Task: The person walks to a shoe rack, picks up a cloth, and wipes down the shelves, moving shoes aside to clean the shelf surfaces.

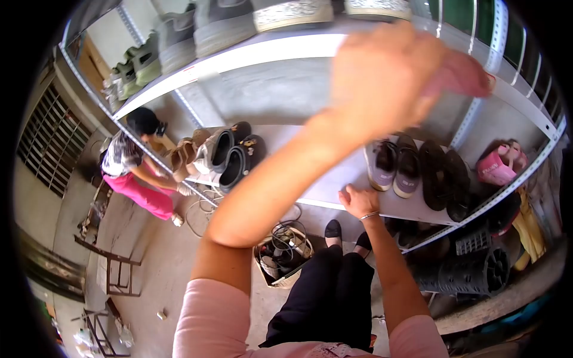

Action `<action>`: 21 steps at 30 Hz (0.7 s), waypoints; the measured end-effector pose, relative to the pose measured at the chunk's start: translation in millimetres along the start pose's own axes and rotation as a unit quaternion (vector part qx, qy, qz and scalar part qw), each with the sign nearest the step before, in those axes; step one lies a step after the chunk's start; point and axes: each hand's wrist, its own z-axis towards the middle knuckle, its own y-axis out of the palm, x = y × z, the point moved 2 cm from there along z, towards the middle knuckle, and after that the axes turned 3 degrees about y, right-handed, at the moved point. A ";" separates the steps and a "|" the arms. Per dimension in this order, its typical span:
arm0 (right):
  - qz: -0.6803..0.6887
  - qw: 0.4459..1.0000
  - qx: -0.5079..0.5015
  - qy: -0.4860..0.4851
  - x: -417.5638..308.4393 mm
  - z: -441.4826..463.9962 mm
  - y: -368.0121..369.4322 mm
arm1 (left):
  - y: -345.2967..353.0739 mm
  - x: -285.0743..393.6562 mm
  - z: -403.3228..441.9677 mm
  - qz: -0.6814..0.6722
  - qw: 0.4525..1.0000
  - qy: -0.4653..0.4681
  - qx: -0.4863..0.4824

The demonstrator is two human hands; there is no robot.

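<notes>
My left hand (385, 80), blurred by motion, is raised in front of the upper shelf (274, 49) with its fingers closed round a reddish-pink cloth (462, 74). The cloth sticks out to the right of the fist. Lower down, my right hand (359, 201) rests on the front edge of the middle shelf (322, 186), its thumb apart from the fingers and nothing seen in it. Just right of it stand purple-grey sneakers (382, 162) and dark shoes (434, 173). Black clogs (234, 168) sit farther left on that shelf.
Grey shoes (224, 27) line the upper shelf. A pink basket (501, 164) is at the right. On the floor stands a box (286, 275) of cords and shoes. A person in pink trousers (140, 194) bends near the shelf's left end. Metal posts frame the rack.
</notes>
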 end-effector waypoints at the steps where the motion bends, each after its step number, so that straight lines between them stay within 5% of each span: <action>1: 0.008 1.000 0.004 -0.003 0.4 -1.0 1.4 | -12.2 -7.2 -3.2 0.022 0.999 0.008 -0.026; 9: 0.041 0.998 0.045 -0.005 -3.1 -1.6 -4.3 | -76.9 -56.9 -52.3 0.080 0.994 0.004 -0.076; 10: 0.041 0.998 0.044 -0.003 -3.3 -1.6 -4.7 | -85.7 -57.5 -62.4 0.127 0.981 -0.014 -0.147; 11: 0.041 0.998 0.043 -0.002 -3.1 -1.5 -5.1 | -94.8 -61.5 -75.8 0.174 0.960 -0.032 -0.217; 12: 0.040 0.998 0.043 -0.001 -3.2 -1.8 -4.4 | -104.2 -77.7 -105.6 0.083 0.947 -0.189 -0.246; 13: 0.039 0.996 0.080 -0.015 -4.0 -2.3 -5.0 | -115.3 -93.5 -140.2 -0.009 0.902 -0.340 -0.267; 14: 0.039 0.992 0.119 -0.028 -3.7 -2.0 -6.0 | -134.9 -97.1 -165.2 -0.186 0.794 -0.528 -0.236; 16: 0.040 0.993 0.109 -0.028 -3.7 -1.5 -6.5 | -177.2 -94.9 -221.6 -0.346 0.623 -0.675 -0.190; 19: 0.045 0.998 0.040 -0.004 -3.8 1.3 -8.1 | -217.7 -78.9 -316.3 -0.356 0.409 -0.545 -0.639; 21: 0.054 0.998 -0.036 0.019 -4.2 1.6 -8.2 | -226.9 -58.2 -335.7 0.032 0.362 -0.313 -0.877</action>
